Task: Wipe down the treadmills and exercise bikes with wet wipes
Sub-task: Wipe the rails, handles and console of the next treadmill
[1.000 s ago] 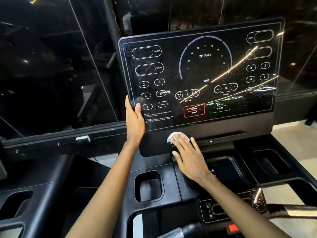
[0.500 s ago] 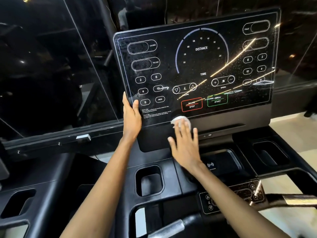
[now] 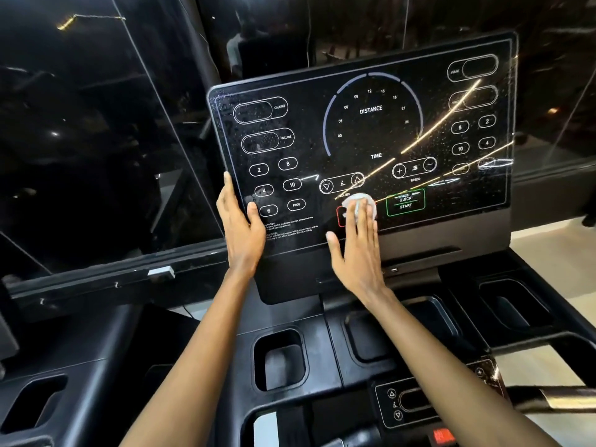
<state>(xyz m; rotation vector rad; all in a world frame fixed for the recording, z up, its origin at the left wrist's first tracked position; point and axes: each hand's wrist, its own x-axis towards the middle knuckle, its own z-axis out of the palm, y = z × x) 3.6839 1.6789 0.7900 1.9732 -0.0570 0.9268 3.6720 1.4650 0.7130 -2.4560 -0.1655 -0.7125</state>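
Our left hand [image 3: 240,230] grips the console panel [image 3: 371,133] edge, thumb in front; right hand [image 3: 358,256], fingers straight, presses the balled wet wipe [image 3: 353,200] on the panel right of it

**Console at twelve, hands along its lower edge**

The console panel [image 3: 371,140] is standing at 12 o'clock, with window glass [image 3: 96,140] lying behind it and out toward 9 o'clock. The left hand [image 3: 242,227] is gripping the panel's left edge. The right hand [image 3: 358,253] is lying flat at the panel's 6 o'clock, pressing the wet wipe [image 3: 351,201] against its face. A cup holder [image 3: 279,359] is sitting at 6 o'clock between the forearms, and a keypad [image 3: 409,401] is lying at 5 o'clock.
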